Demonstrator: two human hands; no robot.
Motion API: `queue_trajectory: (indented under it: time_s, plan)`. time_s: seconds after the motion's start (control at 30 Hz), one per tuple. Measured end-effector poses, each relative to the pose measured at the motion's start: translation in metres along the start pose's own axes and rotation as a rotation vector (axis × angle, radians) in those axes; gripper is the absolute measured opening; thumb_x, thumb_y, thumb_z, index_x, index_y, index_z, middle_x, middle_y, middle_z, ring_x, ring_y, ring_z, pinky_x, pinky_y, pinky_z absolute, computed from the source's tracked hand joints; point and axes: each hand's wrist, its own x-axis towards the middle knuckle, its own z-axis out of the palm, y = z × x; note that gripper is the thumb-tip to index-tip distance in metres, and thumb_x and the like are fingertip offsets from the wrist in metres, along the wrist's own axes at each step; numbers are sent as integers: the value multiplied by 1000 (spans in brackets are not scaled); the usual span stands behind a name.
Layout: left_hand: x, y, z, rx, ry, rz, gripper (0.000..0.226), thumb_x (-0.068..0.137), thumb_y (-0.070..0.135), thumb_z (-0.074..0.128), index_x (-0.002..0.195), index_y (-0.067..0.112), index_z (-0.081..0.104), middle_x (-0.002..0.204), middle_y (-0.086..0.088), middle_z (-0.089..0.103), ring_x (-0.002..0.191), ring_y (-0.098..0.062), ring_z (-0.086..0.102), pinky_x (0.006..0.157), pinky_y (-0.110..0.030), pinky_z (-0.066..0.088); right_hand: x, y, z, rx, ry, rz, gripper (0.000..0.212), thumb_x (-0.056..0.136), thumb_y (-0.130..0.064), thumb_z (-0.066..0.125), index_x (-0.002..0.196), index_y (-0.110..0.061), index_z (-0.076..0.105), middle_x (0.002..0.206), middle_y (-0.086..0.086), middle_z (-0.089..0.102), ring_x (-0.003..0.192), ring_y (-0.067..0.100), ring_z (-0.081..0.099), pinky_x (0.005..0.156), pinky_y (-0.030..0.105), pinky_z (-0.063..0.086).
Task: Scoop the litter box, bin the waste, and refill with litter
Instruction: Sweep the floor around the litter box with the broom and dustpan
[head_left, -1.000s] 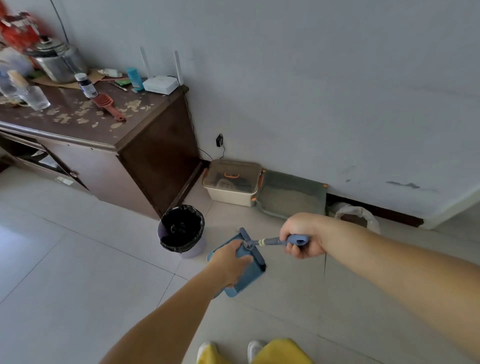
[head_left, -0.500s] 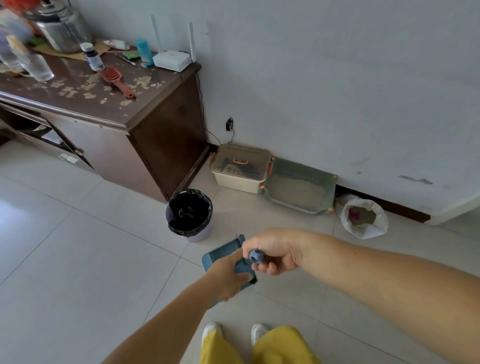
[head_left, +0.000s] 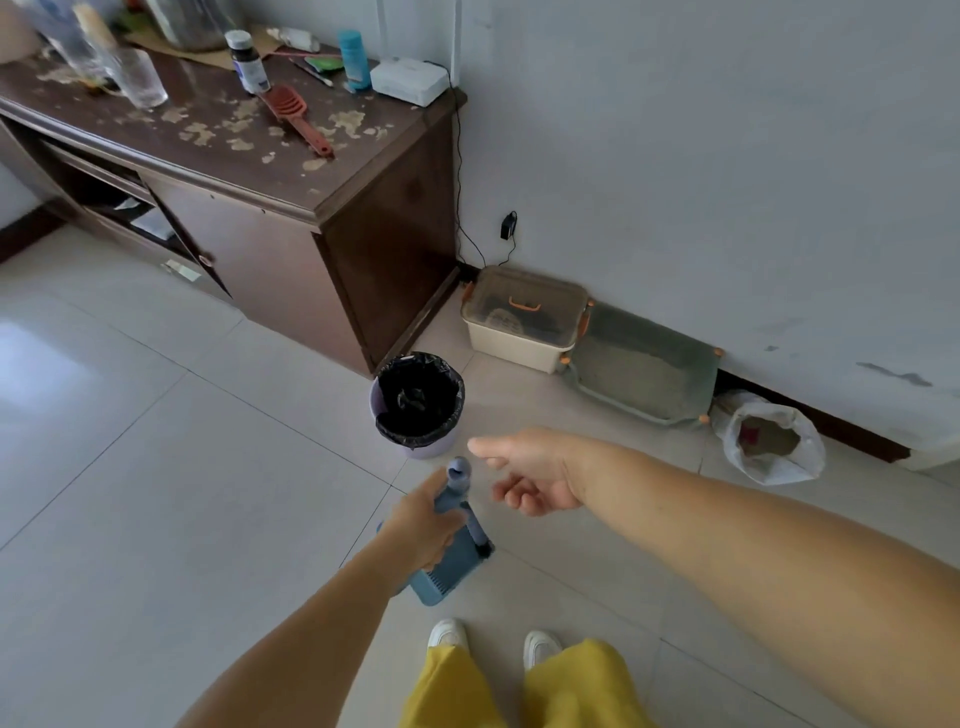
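My left hand (head_left: 423, 527) grips a blue dustpan (head_left: 451, 566) with its blue brush handle (head_left: 459, 475) slotted upright in it, held above the floor tiles. My right hand (head_left: 530, 475) hovers just right of the handle, fingers loosely spread, holding nothing. A lilac bin with a black liner (head_left: 418, 402) stands on the floor just beyond my hands. The green litter box (head_left: 641, 369) lies against the wall, with an open white bag of litter (head_left: 771, 441) to its right. A red litter scoop (head_left: 296, 117) lies on the brown cabinet (head_left: 291, 218).
A beige lidded storage box (head_left: 522, 322) sits between the cabinet and the litter box. Bottles, a glass and a white router (head_left: 410, 80) crowd the cabinet top. A cable and plug (head_left: 508, 227) hang on the wall. My white shoes (head_left: 493, 642) stand on the tiles below.
My right hand has let go of the brush handle and drawn away to the right. The brush now stands in the dustpan, which my left hand holds lower and closer to me.
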Motion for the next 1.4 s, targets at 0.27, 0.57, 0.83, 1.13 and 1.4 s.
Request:
queue_trajectory:
  time_s: [0.27,0.57,0.83,1.13,1.4]
  plan:
    - [33,-46,-62,-274,260,-173,45,86,2,47,112,39,43,56,-8,45,41,-16,35,42,-23,33,46,3,-3,142,185,50,19,94,-26,55,82,-11,52,65,2,52,48,8,42,34,14,36]
    - [70,-65,-73,-249,243,-208,36,84,0,44,105,30,44,64,-10,49,50,-17,42,49,-25,37,86,24,-2,217,261,77,21,94,-20,55,114,-18,49,65,3,53,47,9,42,32,13,35]
    - [81,-76,-81,237,321,-456,27,87,13,43,112,12,54,104,-9,60,102,-30,56,95,-41,36,80,29,-11,192,303,51,12,94,-16,52,106,-16,54,66,3,51,49,10,42,33,12,35]
    - [40,-89,-50,277,321,-616,37,95,14,36,131,16,46,137,-10,46,132,-28,32,107,-47,22,59,39,-34,127,316,-9,9,95,-15,51,102,-13,57,67,4,51,49,10,41,33,11,34]
    - [20,-80,-13,301,460,-601,52,91,17,42,141,16,30,142,-12,36,135,-29,27,110,-47,21,45,60,-50,49,255,-37,9,95,-16,51,101,-13,57,67,3,51,50,10,42,34,12,35]
